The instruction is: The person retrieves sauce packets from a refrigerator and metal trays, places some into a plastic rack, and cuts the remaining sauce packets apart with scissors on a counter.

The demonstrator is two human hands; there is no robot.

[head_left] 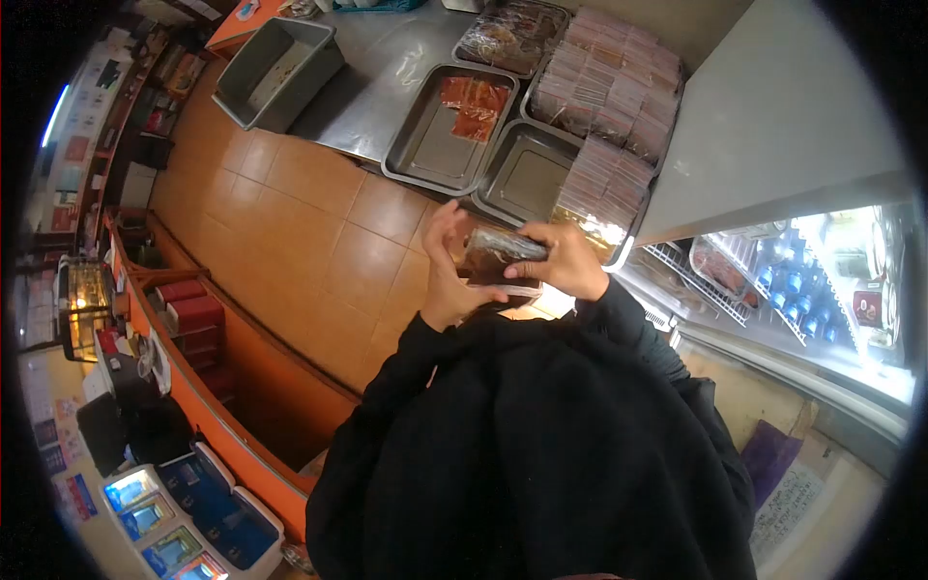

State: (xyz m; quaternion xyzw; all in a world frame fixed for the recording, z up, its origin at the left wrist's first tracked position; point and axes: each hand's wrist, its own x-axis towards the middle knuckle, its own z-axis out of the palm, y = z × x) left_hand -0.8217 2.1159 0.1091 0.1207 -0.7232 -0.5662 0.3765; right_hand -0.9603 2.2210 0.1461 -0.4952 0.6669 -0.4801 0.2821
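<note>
Between my hands, in front of my chest, is a small stack of flat packets in clear plastic [505, 253], brown inside. My right hand [572, 261] grips its right side, thumb and fingers over the top. My left hand [449, 280] cups the left side, its thumb along the near edge and its fingers curved upward. Just beyond are a metal tray with a few reddish packets [474, 106] and a second metal tray [522, 174], mostly bare metal. Rows of packets [604, 184] fill the tray to the right.
More stacked packets [609, 72] and a tray of wrapped items [510, 37] stand at the back of the steel table [367, 87]. A grey bin [280, 72] sits at left. To my right, a lit fridge [793, 280] stands with its door [773, 126] open. An orange counter [222, 406] runs along the left.
</note>
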